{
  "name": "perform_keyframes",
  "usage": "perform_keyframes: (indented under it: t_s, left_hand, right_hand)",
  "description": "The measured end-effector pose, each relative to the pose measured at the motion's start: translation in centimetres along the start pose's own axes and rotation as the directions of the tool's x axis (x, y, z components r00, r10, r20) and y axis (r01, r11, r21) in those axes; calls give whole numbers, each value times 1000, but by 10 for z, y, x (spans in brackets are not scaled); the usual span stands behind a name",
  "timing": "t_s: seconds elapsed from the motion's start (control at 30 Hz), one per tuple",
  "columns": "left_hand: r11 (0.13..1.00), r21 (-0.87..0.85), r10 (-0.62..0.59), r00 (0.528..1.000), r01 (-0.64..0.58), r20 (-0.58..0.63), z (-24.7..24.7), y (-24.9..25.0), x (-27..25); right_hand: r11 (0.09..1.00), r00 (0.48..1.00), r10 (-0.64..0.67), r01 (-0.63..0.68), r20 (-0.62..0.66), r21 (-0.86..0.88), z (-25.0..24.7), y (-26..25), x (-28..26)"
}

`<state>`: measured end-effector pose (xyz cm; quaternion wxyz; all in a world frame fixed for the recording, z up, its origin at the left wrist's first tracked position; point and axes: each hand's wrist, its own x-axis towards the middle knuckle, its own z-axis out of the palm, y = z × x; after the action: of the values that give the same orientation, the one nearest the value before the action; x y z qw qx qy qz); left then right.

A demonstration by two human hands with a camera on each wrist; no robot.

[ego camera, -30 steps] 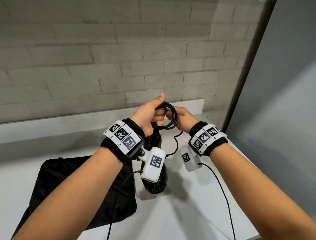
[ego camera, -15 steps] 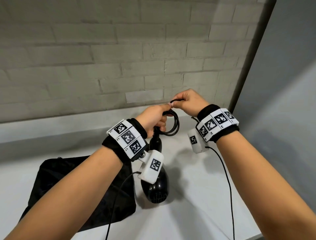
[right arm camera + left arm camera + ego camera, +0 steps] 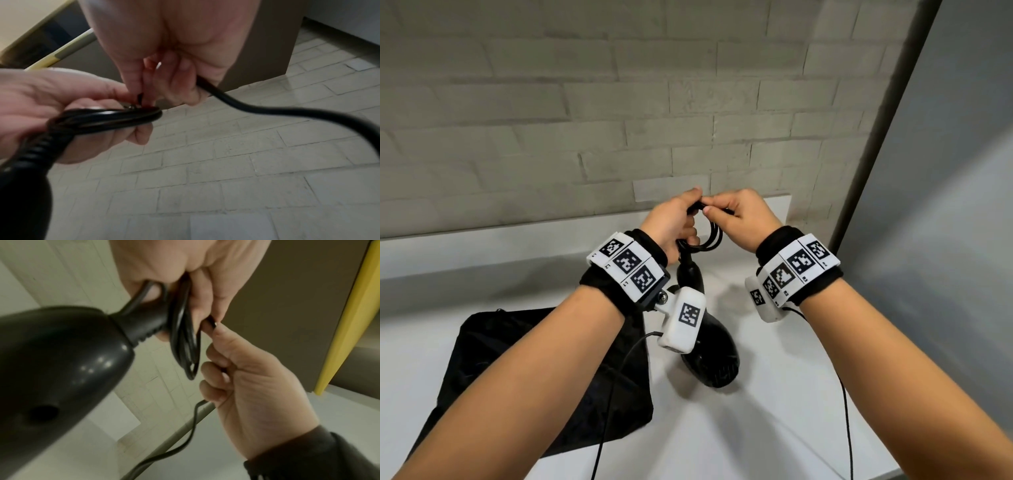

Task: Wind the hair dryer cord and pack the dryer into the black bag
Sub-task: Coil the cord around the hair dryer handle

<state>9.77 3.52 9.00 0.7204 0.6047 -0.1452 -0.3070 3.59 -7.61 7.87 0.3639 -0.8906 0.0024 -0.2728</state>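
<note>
My left hand (image 3: 693, 205) grips the coiled black cord (image 3: 709, 240) at chest height. The black hair dryer (image 3: 709, 353) hangs from the coil above the counter. My right hand (image 3: 714, 210) touches the left thumb at the top of the coil and pinches the cord's end there. In the left wrist view the dryer (image 3: 61, 361) fills the left side, the coil (image 3: 185, 340) hangs from my left hand (image 3: 195, 288), and my right hand (image 3: 236, 386) holds a metal-tipped cord end. In the right wrist view a length of cord (image 3: 287, 113) runs from my right hand (image 3: 164, 73) beside the coil (image 3: 107, 120). The black bag (image 3: 534, 377) lies flat at the left.
A white counter (image 3: 774, 411) carries the bag and meets a pale brick wall (image 3: 619, 120) behind. Its right edge borders a grey floor (image 3: 945, 240). Thin camera cables (image 3: 846, 411) trail from both wrists.
My right hand rose from beside the coil, passed over its top, and now meets the left thumb. The loose cord below the coil is no longer seen. The dryer still hangs from the left hand.
</note>
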Motion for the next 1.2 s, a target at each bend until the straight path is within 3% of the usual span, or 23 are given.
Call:
perform_keyframes:
  t_s: [0.17, 0.27, 0.4, 0.6, 0.7, 0.8, 0.97, 1.1, 1.2]
  left_hand:
    - [999, -36, -12, 998, 10, -69, 2, -9, 2]
    - [996, -84, 6, 989, -19, -149, 3, -5, 3]
    - [986, -154, 31, 983, -60, -182, -2, 7, 1]
    - [984, -162, 41, 982, -72, -184, -5, 9, -2]
    - [979, -193, 37, 983, -71, -178, -7, 11, -3]
    - [973, -218, 33, 985, -70, -170, -11, 14, -5]
    - [963, -260, 25, 988, -64, -151, -13, 15, -5]
    - [965, -251, 29, 982, -76, -187, -8, 12, -2]
    - [975, -211, 29, 976, -75, -215, -2, 7, 2]
  right_hand:
    - [997, 999, -22, 24, 28, -78, 6, 7, -6]
    - [997, 996, 8, -1, -89, 79, 10, 22, -12]
    - [974, 977, 207, -201, -50, 100, 14, 54, -18]
    - [872, 867, 489, -488, 100, -27, 33, 91, -26]
    - [774, 773, 631, -620, 73, -127, 37, 107, -31]
    - [749, 750, 660, -661, -42, -47, 38, 114, -33]
    - [798, 772, 601, -590, -205, 120, 25, 106, -23]
    - [886, 825, 431, -311, -365, 343, 15, 63, -8]
    - [867, 831, 299, -31, -469, 498, 4, 20, 4]
